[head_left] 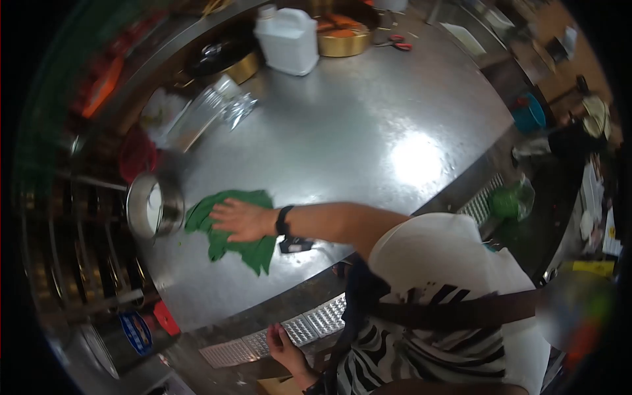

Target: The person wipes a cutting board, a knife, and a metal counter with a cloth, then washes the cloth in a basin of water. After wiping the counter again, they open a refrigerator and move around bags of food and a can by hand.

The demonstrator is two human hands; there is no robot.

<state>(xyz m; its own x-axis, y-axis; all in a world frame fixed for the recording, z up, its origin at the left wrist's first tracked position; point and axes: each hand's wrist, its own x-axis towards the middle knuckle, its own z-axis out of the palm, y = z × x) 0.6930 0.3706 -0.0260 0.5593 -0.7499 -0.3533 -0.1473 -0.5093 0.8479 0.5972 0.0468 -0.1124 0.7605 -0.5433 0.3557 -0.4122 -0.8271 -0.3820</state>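
My right hand [242,220], with a dark band at the wrist, lies flat with fingers spread on a crumpled green cloth [255,253]. The cloth rests on the metal tabletop [329,145], close to a round metal pot [172,203] with something white inside. A small black object [295,245] lies by the wrist. Down beside the table's near edge, my left hand [284,350] hangs loosely curled, with nothing visible in it, in front of the textured metal strips [299,329].
At the far side stand a white jug [288,43], a golden pan with orange contents [345,45] and a dark pan [243,66]. Red-handled scissors [398,43], a plastic-wrapped packet [197,118] and a red bowl [137,155] are around. A large can [112,345] stands at lower left.
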